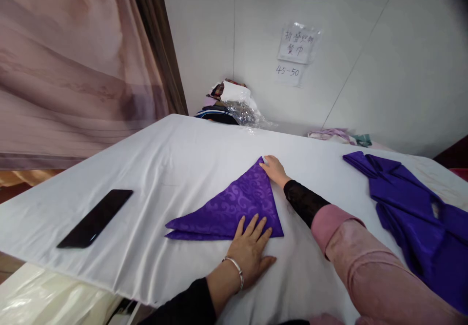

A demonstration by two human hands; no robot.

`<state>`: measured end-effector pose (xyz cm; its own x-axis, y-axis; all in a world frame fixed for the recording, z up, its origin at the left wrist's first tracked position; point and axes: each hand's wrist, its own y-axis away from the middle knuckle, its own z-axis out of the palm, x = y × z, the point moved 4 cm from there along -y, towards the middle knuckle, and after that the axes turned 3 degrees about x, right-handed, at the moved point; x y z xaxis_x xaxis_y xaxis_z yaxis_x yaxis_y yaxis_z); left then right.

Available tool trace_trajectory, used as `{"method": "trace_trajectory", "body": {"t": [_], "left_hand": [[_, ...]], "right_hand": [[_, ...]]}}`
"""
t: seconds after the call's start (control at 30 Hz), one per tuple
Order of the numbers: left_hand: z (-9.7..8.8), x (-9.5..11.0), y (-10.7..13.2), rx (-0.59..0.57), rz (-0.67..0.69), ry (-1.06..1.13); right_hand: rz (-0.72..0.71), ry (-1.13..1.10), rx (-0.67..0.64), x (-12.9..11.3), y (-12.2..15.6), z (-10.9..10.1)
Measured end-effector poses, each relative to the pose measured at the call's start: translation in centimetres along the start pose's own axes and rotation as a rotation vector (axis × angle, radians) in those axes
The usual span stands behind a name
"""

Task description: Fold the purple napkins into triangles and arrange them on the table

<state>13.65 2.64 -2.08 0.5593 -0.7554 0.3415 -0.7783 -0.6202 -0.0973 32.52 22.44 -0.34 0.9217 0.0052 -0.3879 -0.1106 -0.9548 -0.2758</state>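
Observation:
A purple cloth napkin (234,203) with a swirl pattern lies folded into a triangle on the white tablecloth (146,159). Its far corner points away from me, and two layered points stick out to the left. My left hand (252,252), a silver bangle at its wrist, rests flat on the near edge with fingers spread. At the far corner, the fingertips of my right hand (275,170) are closed on the cloth, the arm coming in from the right in a black cuff and pink sleeve.
A black phone (95,218) lies at the left. More purple cloths (409,203) are heaped at the right. Behind the table's far edge are piled fabrics with plastic wrap (234,103) and other cloths (336,134). A pink curtain (80,61) hangs at left; paper signs (297,44) are on the wall.

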Motion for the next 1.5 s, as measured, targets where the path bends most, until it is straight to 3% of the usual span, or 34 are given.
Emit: {"method": "trace_trajectory", "body": {"t": [0.17, 0.37, 0.53, 0.7, 0.83, 0.93, 1.0, 1.13, 1.27, 1.5], "left_hand": [[0.2, 0.0, 0.0, 0.029, 0.015, -0.018], [-0.1, 0.5, 0.1, 0.016, 0.007, -0.005], [-0.2, 0.7, 0.1, 0.002, 0.001, 0.030], [-0.3, 0.9, 0.0, 0.001, -0.003, 0.048], [-0.2, 0.9, 0.0, 0.012, -0.006, 0.043], [-0.1, 0.8, -0.1, 0.046, -0.016, 0.046], [-0.1, 0.5, -0.2, 0.085, -0.035, 0.037], [-0.4, -0.6, 0.0, 0.181, -0.073, -0.006], [-1.8, -3.1, 1.4, 0.261, -0.133, -0.093], [-5.6, -8.7, 6.4, 0.358, -0.280, -0.282]], "right_hand": [[-0.225, 0.148, -0.117, -1.6, 2.0, 0.5], [-0.162, 0.221, -0.311, -1.7, 2.7, 2.5], [-0.163, 0.249, -0.307, -0.9, 2.2, 3.2], [-0.184, 0.213, -0.271, -1.2, 2.8, 1.7], [-0.332, 0.118, -0.167, -3.2, 7.5, -0.7], [-0.446, -0.022, -0.229, -4.4, 13.3, -1.7], [-0.449, -0.103, -0.280, -4.4, 16.6, -1.9], [-0.424, -0.160, -0.347, -3.7, 19.9, -1.6], [-0.421, -0.101, -0.375, -3.6, 20.1, -1.5], [-0.471, -0.033, -0.360, -4.8, 20.2, -2.0]]}}
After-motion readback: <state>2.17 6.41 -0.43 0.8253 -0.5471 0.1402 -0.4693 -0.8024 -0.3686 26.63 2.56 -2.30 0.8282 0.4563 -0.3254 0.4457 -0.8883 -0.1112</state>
